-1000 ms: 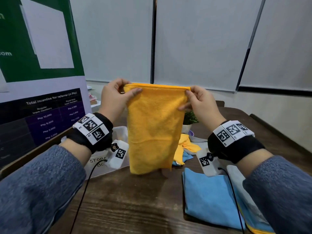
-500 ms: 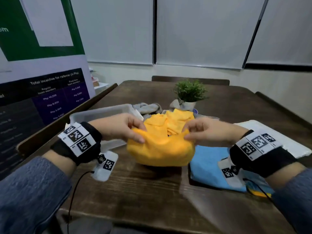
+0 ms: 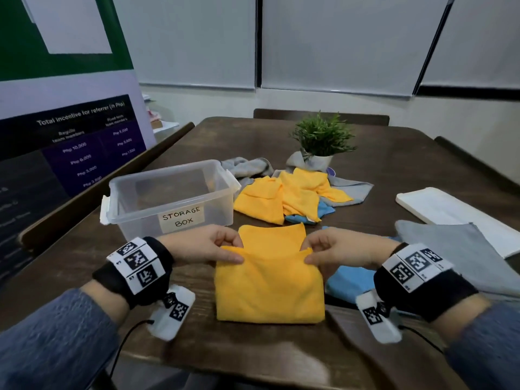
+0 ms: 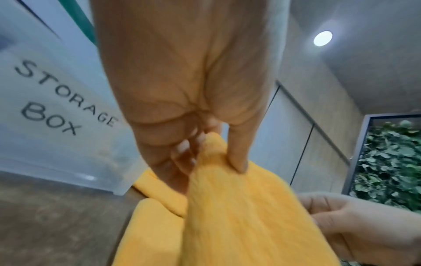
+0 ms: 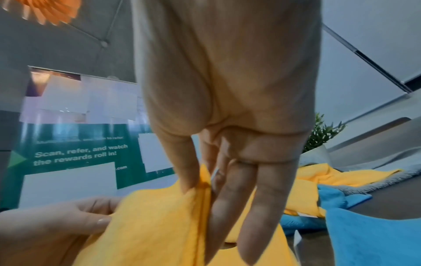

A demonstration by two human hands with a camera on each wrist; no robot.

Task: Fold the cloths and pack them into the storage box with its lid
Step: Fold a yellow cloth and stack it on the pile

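A yellow cloth lies folded over on the wooden table in front of me. My left hand pinches its upper left corner between thumb and fingers, and my right hand pinches the upper right corner. Both wrist views show the yellow cloth held between thumb and fingers. The clear storage box, labelled STORAGE BOX, stands open just behind my left hand. Its white lid lies flat at the far right.
Unfolded yellow, blue and grey cloths are heaped behind the folded one. A potted plant stands beyond them. A blue cloth and a grey cloth lie flat under my right wrist. A banner stands at left.
The yellow cloth was held up hanging, then was lowered to the table and now lies folded over, its top edge still pinched by both hands.
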